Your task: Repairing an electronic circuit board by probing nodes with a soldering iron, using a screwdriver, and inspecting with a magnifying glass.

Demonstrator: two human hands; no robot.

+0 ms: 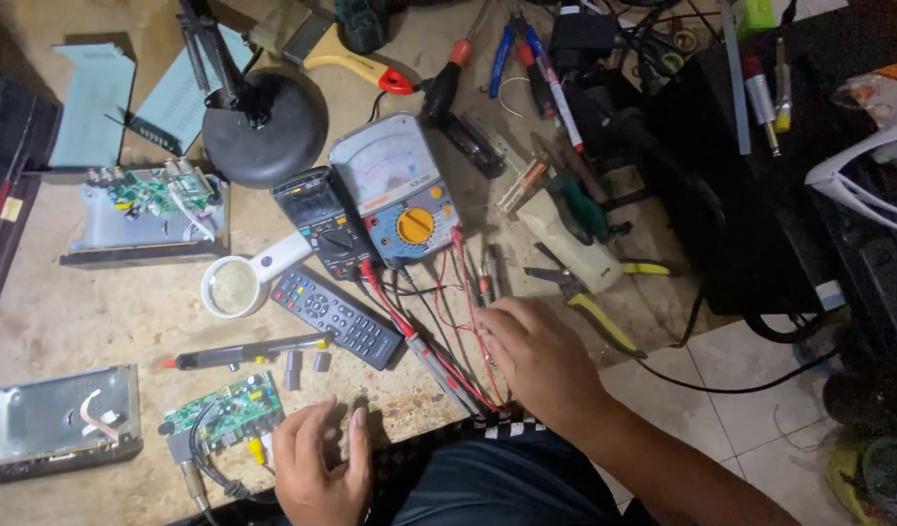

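On the bench [97,321], down at the near edge, my left hand [317,468] lies flat with its fingers [312,421] loosely spread and holding nothing, just beside a small green circuit board [224,409] with cables coming off it. My right hand [536,356] is over the bundle of red and black test leads [448,365]; its fingers are curled down onto the wires, but I can't tell if they actually pinch one. The leads run up to the grey analog multimeter [395,185], with a dark digital meter [322,219] touching its left side. A black remote [336,317] sits just left of the leads, a magnifying glass [236,282] beyond it, and yellow-handled pliers [590,302] to the right.
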